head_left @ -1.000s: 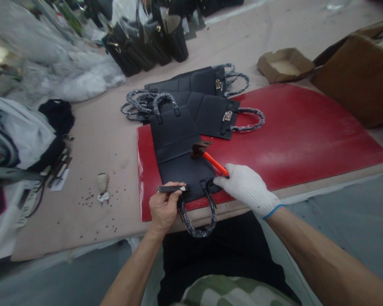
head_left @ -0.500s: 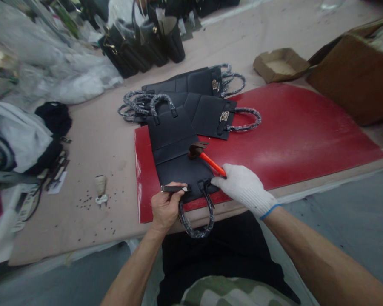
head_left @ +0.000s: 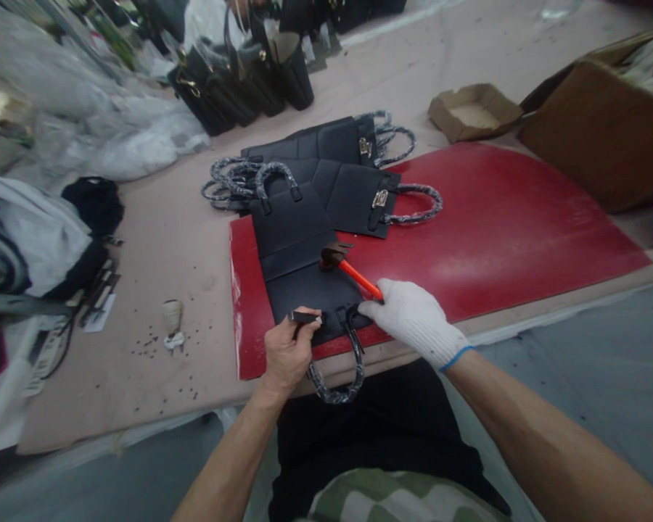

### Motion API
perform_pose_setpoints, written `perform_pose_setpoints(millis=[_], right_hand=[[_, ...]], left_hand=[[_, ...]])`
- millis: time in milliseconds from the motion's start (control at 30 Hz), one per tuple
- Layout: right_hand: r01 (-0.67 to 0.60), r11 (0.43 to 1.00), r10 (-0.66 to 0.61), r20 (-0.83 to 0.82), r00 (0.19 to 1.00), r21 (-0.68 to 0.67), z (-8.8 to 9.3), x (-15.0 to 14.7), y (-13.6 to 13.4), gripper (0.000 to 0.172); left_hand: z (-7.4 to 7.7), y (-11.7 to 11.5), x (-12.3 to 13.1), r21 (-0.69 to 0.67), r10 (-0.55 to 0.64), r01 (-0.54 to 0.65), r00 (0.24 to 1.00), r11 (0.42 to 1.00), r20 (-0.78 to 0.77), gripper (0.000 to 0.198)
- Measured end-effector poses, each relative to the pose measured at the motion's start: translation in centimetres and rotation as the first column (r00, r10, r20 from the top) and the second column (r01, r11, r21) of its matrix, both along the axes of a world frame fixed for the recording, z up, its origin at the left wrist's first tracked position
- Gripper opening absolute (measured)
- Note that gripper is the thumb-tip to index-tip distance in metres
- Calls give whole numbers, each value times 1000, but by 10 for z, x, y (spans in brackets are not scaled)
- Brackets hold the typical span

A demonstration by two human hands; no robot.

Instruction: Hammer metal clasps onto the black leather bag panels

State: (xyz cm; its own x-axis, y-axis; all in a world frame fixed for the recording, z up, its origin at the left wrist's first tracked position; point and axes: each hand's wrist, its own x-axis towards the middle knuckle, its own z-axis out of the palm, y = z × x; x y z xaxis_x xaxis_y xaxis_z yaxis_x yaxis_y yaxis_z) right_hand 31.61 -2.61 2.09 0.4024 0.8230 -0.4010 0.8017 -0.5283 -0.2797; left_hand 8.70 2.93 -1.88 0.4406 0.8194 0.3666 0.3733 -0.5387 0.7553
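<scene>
A black leather bag panel [head_left: 299, 254] lies near the table's front edge, its plastic-wrapped handle [head_left: 334, 395] hanging over that edge. My left hand [head_left: 287, 354], bare, pinches a dark metal punch-like tool [head_left: 305, 317] at the panel's lower left. On my right hand [head_left: 413, 319] is a white knit glove; its fingers are closed around the orange handle of a hammer [head_left: 362, 279]. The dark hammer head rests over the panel. The gloved fingertips are beside a strap at the base of the handle.
More black panels [head_left: 353, 196] with wrapped handles lie behind, partly on a red mat [head_left: 500, 225]. A small carton [head_left: 473, 112] and a brown box [head_left: 598, 138] are at right. Black bags [head_left: 239, 80] stand at back left; a wooden-handled tool [head_left: 172, 322] lies left.
My left hand has shifted slightly right, and the tool in it has turned, its back end now angled more toward me. The right hand and hammer have hardly moved.
</scene>
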Motion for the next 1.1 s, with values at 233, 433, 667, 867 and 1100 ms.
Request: perform_pose_setpoints(millis=[233,433,667,867,1100], right_hand=[[-14,1000,14,3,1000,10,0,0,0,40],[-53,989,60,-45,997,136,-3,4,-8,36],[-22,894,150,-254,956,447,57,8,-27,34],[-193,847,245,-41,969,496,111,-10,-59,35],[-276,877,241,135,961,395,136,-13,-67,32]], left_hand=[[-6,1,4,72,-25,28,999,997,-45,11],[-13,1,4,93,-47,50,998,994,-36,11],[-13,2,7,76,-76,79,996,994,-45,14],[-17,4,9,128,-99,101,995,987,-21,16],[-19,5,9,118,-107,107,994,987,-5,15]])
